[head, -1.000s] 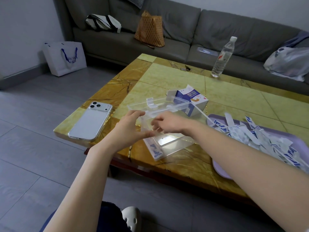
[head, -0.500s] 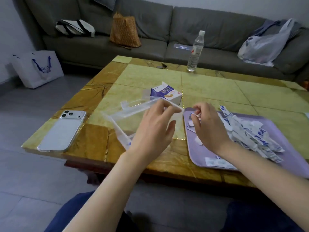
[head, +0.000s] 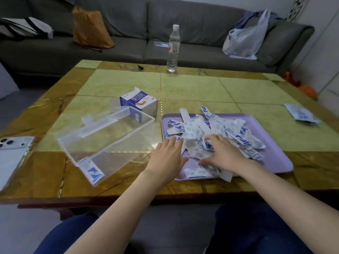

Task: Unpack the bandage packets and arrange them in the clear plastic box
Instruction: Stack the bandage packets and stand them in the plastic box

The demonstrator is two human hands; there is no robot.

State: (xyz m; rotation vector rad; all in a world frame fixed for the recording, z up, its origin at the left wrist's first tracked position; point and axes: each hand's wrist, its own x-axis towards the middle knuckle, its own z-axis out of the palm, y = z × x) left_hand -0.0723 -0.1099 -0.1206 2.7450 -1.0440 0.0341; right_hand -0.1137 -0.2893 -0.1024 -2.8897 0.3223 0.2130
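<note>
A pile of white-and-blue bandage packets (head: pixel 216 132) lies loose on a lilac tray (head: pixel 271 154) at the table's near right. The clear plastic box (head: pixel 104 142) sits open to the tray's left, with a few packets (head: pixel 92 170) standing in its near corner. My left hand (head: pixel 167 157) rests fingers spread on the tray's left edge, touching the pile's near side. My right hand (head: pixel 222 153) lies palm down on the packets, fingers spread over them. Neither hand visibly grips a packet.
An opened blue-and-white bandage carton (head: pixel 140 105) stands behind the box. A phone (head: pixel 12 153) lies at the table's left edge, a water bottle (head: pixel 173 48) at the far edge, a flat packet (head: pixel 300 113) at the right. A grey sofa with bags runs behind.
Both hands have left the clear box and moved right onto the tray's packet pile. The view has swung right, centring the tray.
</note>
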